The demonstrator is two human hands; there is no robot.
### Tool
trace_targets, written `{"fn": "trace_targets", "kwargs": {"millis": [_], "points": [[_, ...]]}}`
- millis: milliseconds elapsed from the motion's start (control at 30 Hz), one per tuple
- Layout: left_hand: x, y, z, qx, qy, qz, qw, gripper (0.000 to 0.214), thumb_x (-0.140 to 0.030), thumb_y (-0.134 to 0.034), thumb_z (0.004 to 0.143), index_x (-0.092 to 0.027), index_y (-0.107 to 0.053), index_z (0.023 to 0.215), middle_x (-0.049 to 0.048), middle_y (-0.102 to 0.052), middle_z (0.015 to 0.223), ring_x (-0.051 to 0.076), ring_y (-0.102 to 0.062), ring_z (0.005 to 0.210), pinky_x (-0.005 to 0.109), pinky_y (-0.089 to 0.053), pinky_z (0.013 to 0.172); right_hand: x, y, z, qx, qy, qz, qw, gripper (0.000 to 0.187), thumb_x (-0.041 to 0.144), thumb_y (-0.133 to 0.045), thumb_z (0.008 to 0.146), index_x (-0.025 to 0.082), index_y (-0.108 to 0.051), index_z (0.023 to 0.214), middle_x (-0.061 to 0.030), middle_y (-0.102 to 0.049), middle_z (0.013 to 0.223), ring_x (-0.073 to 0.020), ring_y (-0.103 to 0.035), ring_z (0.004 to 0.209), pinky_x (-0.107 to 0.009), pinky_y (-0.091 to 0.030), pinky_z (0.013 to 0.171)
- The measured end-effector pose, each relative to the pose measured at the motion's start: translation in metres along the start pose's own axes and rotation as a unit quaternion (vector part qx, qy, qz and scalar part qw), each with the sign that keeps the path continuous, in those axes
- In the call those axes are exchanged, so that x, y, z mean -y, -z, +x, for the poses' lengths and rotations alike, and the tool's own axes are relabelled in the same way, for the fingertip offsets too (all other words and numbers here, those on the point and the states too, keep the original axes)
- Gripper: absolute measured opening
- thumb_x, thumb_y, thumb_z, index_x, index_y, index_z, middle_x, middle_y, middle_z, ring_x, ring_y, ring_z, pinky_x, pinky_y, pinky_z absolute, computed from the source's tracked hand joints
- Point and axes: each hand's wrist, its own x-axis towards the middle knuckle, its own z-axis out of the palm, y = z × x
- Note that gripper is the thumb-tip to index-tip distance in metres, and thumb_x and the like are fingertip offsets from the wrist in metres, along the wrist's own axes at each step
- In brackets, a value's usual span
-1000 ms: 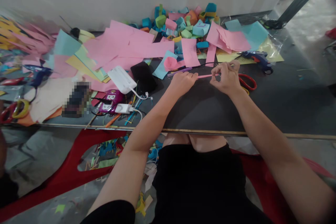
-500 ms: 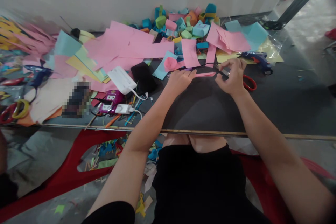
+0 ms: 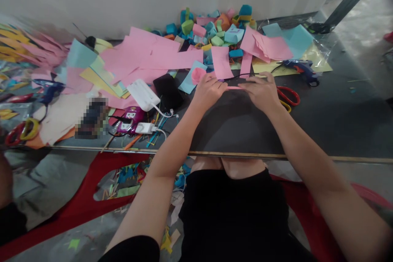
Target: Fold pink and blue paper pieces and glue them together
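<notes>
A narrow pink paper strip [image 3: 234, 87] lies on the dark table [image 3: 325, 123] between my two hands. My left hand [image 3: 208, 90] rests on the strip's left end with its fingers curled down onto it. My right hand [image 3: 260, 91] lies palm down over the strip's right end, fingers pressed flat on it. Only a short piece of the strip shows between the hands. A pink paper roll [image 3: 198, 74] sits just beyond my left hand. A thin black cable [image 3: 242, 75] runs along behind both hands.
Red-handled scissors [image 3: 288, 95] lie right of my right hand, a blue glue gun [image 3: 299, 68] behind them. Pink sheets [image 3: 147, 55] and a heap of folded coloured paper pieces [image 3: 215, 28] fill the back. A white power bank [image 3: 143, 94] and black phone [image 3: 167, 90] lie left.
My right hand has come down from a raised pinch near the scissors and now lies flat on the strip. The hands have moved closer together, covering most of the strip.
</notes>
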Motion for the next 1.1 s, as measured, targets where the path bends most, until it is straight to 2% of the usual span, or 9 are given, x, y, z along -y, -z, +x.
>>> {"fn": "trace_targets", "kwargs": {"millis": [167,267,367,467,533,633,767,933,1100], "points": [[0.011,-0.002,-0.001,0.007,-0.026,-0.034,0.999,0.039,-0.036,-0.039,0.113,-0.019,-0.073,0.119,0.0093,-0.081,0.098,0.024,-0.071,0.107,0.046,-0.048,0.107,-0.005,0.006,0.0,0.0,-0.016,-0.008,1.0,0.033,0.021,-0.051,0.105,0.031,-0.082,0.112,-0.0037,-0.082,0.108,-0.0289,-0.069,0.114,-0.06,-0.041,0.113],[0.009,0.001,-0.001,0.031,-0.025,-0.044,0.998,0.039,-0.032,-0.038,0.114,-0.018,-0.072,0.126,0.011,-0.081,0.109,0.025,-0.071,0.112,0.047,-0.049,0.106,-0.004,0.007,0.001,-0.007,-0.008,-0.009,1.0,0.033,0.023,-0.048,0.106,0.029,-0.081,0.107,-0.004,-0.083,0.108,-0.0271,-0.069,0.114,-0.058,-0.042,0.111],[0.002,0.005,-0.001,0.048,-0.012,-0.047,0.998,0.037,-0.026,-0.039,0.113,-0.017,-0.071,0.131,0.013,-0.08,0.117,0.025,-0.072,0.113,0.045,-0.051,0.102,0.003,0.008,0.0,-0.021,0.017,-0.006,1.0,0.025,0.028,-0.054,0.104,0.028,-0.077,0.113,-0.005,-0.082,0.117,-0.0278,-0.068,0.117,-0.057,-0.043,0.11],[-0.01,0.004,-0.001,0.056,-0.017,-0.043,0.997,0.038,-0.022,-0.038,0.112,-0.013,-0.073,0.126,0.0153,-0.081,0.106,0.025,-0.074,0.105,0.042,-0.054,0.093,0.019,0.005,-0.003,-0.025,0.016,0.003,1.0,0.026,0.03,-0.061,0.097,0.03,-0.071,0.121,-0.0043,-0.079,0.119,-0.0299,-0.066,0.118,-0.058,-0.043,0.109],[-0.018,0.003,0.0,0.057,-0.029,-0.031,0.998,0.039,-0.02,-0.037,0.112,-0.011,-0.075,0.117,0.0152,-0.08,0.095,0.025,-0.075,0.098,0.04,-0.054,0.087,0.029,0.002,-0.003,-0.029,0.007,0.017,0.999,0.02,0.028,-0.06,0.094,0.03,-0.07,0.112,-0.0052,-0.078,0.112,-0.0297,-0.067,0.112,-0.055,-0.046,0.106],[-0.027,0.001,0.002,0.072,-0.031,-0.017,0.997,0.04,-0.018,-0.037,0.111,-0.011,-0.076,0.105,0.0154,-0.079,0.092,0.026,-0.075,0.098,0.039,-0.052,0.083,0.035,-0.003,-0.003,-0.037,0.001,0.033,0.999,0.013,0.026,-0.058,0.092,0.027,-0.066,0.103,-0.0064,-0.075,0.103,-0.0291,-0.067,0.103,-0.053,-0.047,0.103],[-0.031,0.002,0.004,0.091,-0.032,-0.012,0.995,0.037,-0.021,-0.038,0.112,-0.011,-0.074,0.109,0.0142,-0.077,0.088,0.027,-0.074,0.098,0.038,-0.051,0.081,0.032,-0.004,-0.002,-0.029,-0.001,0.039,0.999,0.012,0.025,-0.057,0.091,0.026,-0.06,0.102,-0.0062,-0.072,0.098,-0.0292,-0.066,0.101,-0.054,-0.047,0.104],[-0.031,0.001,0.003,0.072,-0.052,-0.009,0.996,0.039,-0.019,-0.037,0.112,-0.01,-0.075,0.106,0.0142,-0.077,0.086,0.026,-0.074,0.097,0.037,-0.051,0.081,0.03,-0.003,0.0,-0.007,0.008,0.042,0.999,0.013,0.021,-0.057,0.088,0.027,-0.055,0.1,-0.0065,-0.072,0.097,-0.0295,-0.066,0.102,-0.056,-0.047,0.104],[-0.027,0.004,0.001,0.066,-0.05,-0.003,0.997,0.04,-0.019,-0.037,0.112,-0.009,-0.074,0.124,0.0146,-0.078,0.09,0.025,-0.075,0.096,0.036,-0.051,0.08,0.025,-0.001,0.0,-0.012,0.001,0.036,0.999,0.015,0.019,-0.057,0.085,0.027,-0.049,0.095,-0.0043,-0.071,0.094,-0.0279,-0.066,0.099,-0.054,-0.046,0.103]]}}
